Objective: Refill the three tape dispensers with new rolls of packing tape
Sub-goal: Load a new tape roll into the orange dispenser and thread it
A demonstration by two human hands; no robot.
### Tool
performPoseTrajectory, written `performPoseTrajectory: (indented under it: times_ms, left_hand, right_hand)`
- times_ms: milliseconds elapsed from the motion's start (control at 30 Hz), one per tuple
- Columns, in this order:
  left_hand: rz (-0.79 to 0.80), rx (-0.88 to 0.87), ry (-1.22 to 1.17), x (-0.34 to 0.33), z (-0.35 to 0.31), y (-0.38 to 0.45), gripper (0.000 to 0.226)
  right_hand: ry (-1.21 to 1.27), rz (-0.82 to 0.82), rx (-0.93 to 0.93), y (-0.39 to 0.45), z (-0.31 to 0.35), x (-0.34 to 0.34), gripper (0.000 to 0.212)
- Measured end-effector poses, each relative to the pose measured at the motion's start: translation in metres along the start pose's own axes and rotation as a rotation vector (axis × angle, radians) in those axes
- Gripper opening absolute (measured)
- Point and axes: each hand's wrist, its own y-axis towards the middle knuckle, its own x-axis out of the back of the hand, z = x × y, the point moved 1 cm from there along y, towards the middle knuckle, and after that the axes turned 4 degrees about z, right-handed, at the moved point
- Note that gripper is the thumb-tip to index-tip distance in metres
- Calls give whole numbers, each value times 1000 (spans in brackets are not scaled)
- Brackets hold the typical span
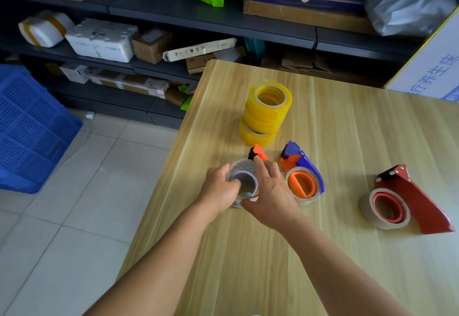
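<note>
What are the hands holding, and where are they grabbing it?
Both hands hold the orange-handled tape dispenser with its grey spent cardboard core. The left hand grips the core's rim; the right hand wraps the dispenser's body.

A single wide-angle view looks from the person's head, forward and steeply down. It sits close above the wooden surface [347, 121], whose near edge runs out of frame, and faces dark shelves [198, 17] across tiled floor [74, 191].
</note>
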Motion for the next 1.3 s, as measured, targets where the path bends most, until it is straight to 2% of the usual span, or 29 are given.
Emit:
performPoseTrajectory:
  times_ms: [133,200,367,467,633,767,967,1067,1200,1300]
  left_hand:
    - [-118,-67,85,25,0,1,52]
    - [-122,-85,61,37,2,2,58]
    - [-18,-1,74,69,16,13,102]
    - [-7,56,134,85,22,27,113]
    - [-143,32,325,94,23,52,107]
    - [-98,105,448,91,29,71,105]
    - [-67,129,456,78,33,81,110]
    - [-65,49,521,77,24,86,111]
    - [-96,-125,589,63,-10,107,95]
    - [-76,-246,567,39,-38,125,83]
  right_hand:
    - [13,-20,56,17,21,5,101]
    - [24,-6,63,31,34,2,101]
    - [-11,230,48,71,55,-17,99]
    - [-26,325,58,93,63,-25,97]
    - [-61,348,100,121,71,-32,92]
    - [-107,413,61,137,64,-40,91]
    - [-122,454,49,145,50,-34,92]
    - [-80,366,96,144,44,-20,89]
    - [-61,57,186,145,34,10,78]
    - [-104,-114,133,150,19,32,74]
